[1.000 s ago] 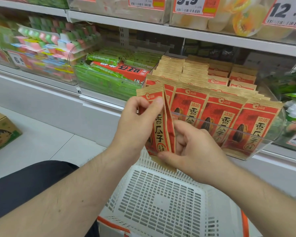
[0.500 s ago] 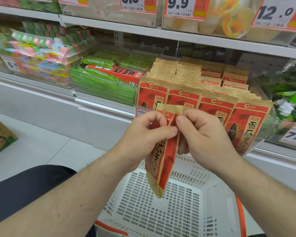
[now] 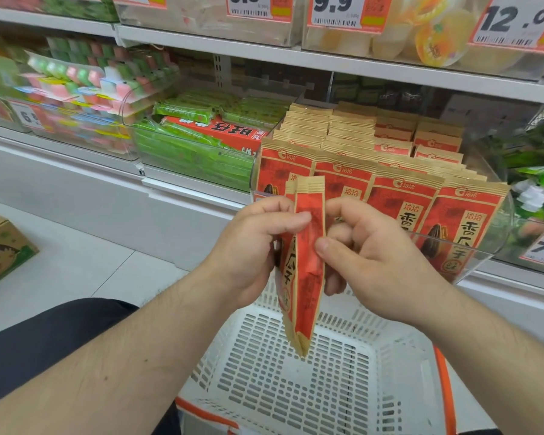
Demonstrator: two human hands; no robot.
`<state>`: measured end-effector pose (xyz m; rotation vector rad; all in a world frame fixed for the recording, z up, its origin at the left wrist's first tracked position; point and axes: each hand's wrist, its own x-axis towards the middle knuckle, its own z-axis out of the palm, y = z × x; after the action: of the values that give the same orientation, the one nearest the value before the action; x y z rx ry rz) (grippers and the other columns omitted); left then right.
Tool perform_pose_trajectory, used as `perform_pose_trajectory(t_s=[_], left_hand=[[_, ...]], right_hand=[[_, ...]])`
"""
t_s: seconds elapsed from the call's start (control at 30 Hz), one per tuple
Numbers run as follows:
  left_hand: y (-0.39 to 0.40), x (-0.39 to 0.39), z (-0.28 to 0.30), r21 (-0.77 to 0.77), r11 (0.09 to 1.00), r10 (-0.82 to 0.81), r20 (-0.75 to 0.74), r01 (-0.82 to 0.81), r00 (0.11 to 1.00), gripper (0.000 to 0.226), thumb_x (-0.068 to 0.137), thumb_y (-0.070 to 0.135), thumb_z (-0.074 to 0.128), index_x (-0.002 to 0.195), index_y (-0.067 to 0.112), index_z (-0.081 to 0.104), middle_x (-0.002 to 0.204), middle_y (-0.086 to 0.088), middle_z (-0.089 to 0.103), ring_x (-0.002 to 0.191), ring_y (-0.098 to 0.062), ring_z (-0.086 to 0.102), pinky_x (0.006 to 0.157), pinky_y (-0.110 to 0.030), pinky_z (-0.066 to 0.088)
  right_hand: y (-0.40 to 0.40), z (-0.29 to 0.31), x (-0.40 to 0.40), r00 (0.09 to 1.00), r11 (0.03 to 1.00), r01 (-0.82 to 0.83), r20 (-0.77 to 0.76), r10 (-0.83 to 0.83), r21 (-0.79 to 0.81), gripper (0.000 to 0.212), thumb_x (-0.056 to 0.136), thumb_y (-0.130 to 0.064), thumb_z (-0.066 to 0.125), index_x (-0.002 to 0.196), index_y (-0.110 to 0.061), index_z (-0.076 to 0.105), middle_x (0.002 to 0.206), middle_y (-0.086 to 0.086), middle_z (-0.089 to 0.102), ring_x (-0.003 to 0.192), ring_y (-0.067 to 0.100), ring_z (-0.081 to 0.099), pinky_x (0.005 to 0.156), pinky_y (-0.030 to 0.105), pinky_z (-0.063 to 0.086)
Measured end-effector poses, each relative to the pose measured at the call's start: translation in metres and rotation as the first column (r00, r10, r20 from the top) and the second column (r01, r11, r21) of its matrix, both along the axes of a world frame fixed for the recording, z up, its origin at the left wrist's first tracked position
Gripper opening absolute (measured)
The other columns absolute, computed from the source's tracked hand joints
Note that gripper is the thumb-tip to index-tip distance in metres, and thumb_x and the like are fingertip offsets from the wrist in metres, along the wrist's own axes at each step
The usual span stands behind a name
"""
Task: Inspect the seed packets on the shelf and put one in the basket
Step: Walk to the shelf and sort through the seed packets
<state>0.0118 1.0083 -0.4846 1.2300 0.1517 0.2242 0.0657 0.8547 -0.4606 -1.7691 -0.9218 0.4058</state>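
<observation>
Head view: at the centre of the frame, two seed packets (image 3: pixel 307 265) hang edge-on, red faces with tan crimped ends, black characters showing on the left one. The left hand (image 3: pixel 252 246) pinches them near the top, thumb across the front, fingers curled behind. The right hand (image 3: pixel 368 255) pinches the right edge between thumb and curled fingers. Directly below, at 6 o'clock, sits the white slotted basket (image 3: pixel 390 387) with orange trim. At 1 o'clock, matching packets stand in rows in a clear shelf bin (image 3: pixel 484 246).
</observation>
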Motion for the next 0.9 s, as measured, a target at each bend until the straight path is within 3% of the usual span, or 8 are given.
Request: perform_pose_trajectory(t_s=[0.17, 0.27, 0.4, 0.47, 0.57, 0.7, 0.9], left_hand=[[0.002, 0.0, 0.0, -0.006, 1.0, 0.004, -0.007, -0.004, 1.0, 0.015, 0.07, 0.02, 0.063, 0.075, 0.01, 0.054, 0.067, -0.009, 0.058, 0.062, -0.019, 0.056, 0.063, -0.034, 0.044], [0.005, -0.001, 0.003, -0.032, 0.999, 0.017, -0.014, -0.018, 1.0, 0.027, 0.07, 0.021, 0.063, 0.093, 0.006, 0.06, 0.073, -0.008, 0.062, 0.068, -0.018, 0.059, 0.07, -0.037, 0.045], [0.006, -0.002, 0.005, -0.003, 1.0, 0.021, -0.013, -0.021, 1.0, 0.03, 0.071, 0.021, 0.062, 0.097, 0.005, 0.06, 0.065, -0.003, 0.06, 0.063, -0.015, 0.058, 0.066, -0.034, 0.046], [0.005, -0.001, 0.006, -0.012, 0.999, 0.039, -0.014, -0.039, 0.999, 0.038, 0.071, 0.021, 0.062, 0.104, 0.003, 0.06, 0.065, -0.003, 0.06, 0.061, -0.015, 0.058, 0.064, -0.032, 0.046], [0.006, -0.001, 0.009, -0.065, 0.997, 0.049, -0.004, -0.049, 0.999, 0.03, 0.068, 0.017, 0.066, 0.096, 0.005, 0.062, 0.064, -0.003, 0.061, 0.055, -0.015, 0.058, 0.057, -0.028, 0.047], [0.008, -0.003, 0.013, -0.063, 0.997, 0.048, 0.013, -0.047, 0.999, 0.024, 0.066, 0.016, 0.07, 0.087, 0.009, 0.059, 0.054, 0.002, 0.06, 0.046, -0.011, 0.056, 0.047, -0.021, 0.045], [0.011, -0.002, 0.013, -0.095, 0.992, 0.08, -0.001, -0.08, 0.997, 0.019, 0.071, 0.022, 0.06, 0.085, 0.011, 0.066, 0.064, -0.003, 0.064, 0.052, -0.014, 0.059, 0.056, -0.028, 0.046]], right_hand=[[0.0, -0.001, 0.001, 0.999, 0.999, -0.037, 0.031, 0.038, -0.021, 0.026, 0.098, -0.005, 0.057, 0.115, -0.024, 0.057, 0.066, 0.016, 0.063, 0.055, 0.028, 0.062, 0.053, 0.026, 0.052], [-0.002, 0.001, -0.001, 0.988, 0.992, -0.081, 0.127, 0.092, -0.092, 0.041, 0.091, -0.021, 0.058, 0.128, -0.036, 0.049, 0.064, 0.005, 0.062, 0.058, 0.025, 0.063, 0.059, 0.041, 0.056], [-0.003, 0.002, -0.003, 0.978, 0.981, -0.116, 0.153, 0.14, -0.153, 0.053, 0.093, -0.024, 0.052, 0.144, -0.025, 0.039, 0.076, 0.014, 0.068, 0.063, 0.022, 0.067, 0.066, 0.038, 0.058], [-0.003, 0.002, -0.003, 0.976, 0.98, -0.108, 0.168, 0.137, -0.168, 0.058, 0.093, -0.023, 0.056, 0.148, -0.024, 0.035, 0.074, 0.005, 0.068, 0.064, 0.02, 0.066, 0.069, 0.045, 0.057], [-0.003, 0.003, -0.004, 0.972, 0.966, -0.126, 0.167, 0.166, -0.227, 0.078, 0.091, -0.012, 0.067, 0.154, -0.032, 0.026, 0.071, -0.003, 0.067, 0.065, 0.018, 0.066, 0.07, 0.046, 0.055], [-0.003, 0.002, -0.007, 0.971, 0.952, -0.191, 0.098, 0.219, -0.237, 0.081, 0.095, -0.005, 0.059, 0.151, -0.047, 0.019, 0.081, 0.013, 0.07, 0.075, 0.028, 0.072, 0.074, 0.053, 0.058], [-0.002, 0.004, -0.009, 0.959, 0.933, -0.248, 0.073, 0.275, -0.26, 0.102, 0.086, -0.003, 0.068, 0.154, -0.05, 0.007, 0.083, 0.01, 0.069, 0.071, 0.028, 0.066, 0.071, 0.052, 0.055]])
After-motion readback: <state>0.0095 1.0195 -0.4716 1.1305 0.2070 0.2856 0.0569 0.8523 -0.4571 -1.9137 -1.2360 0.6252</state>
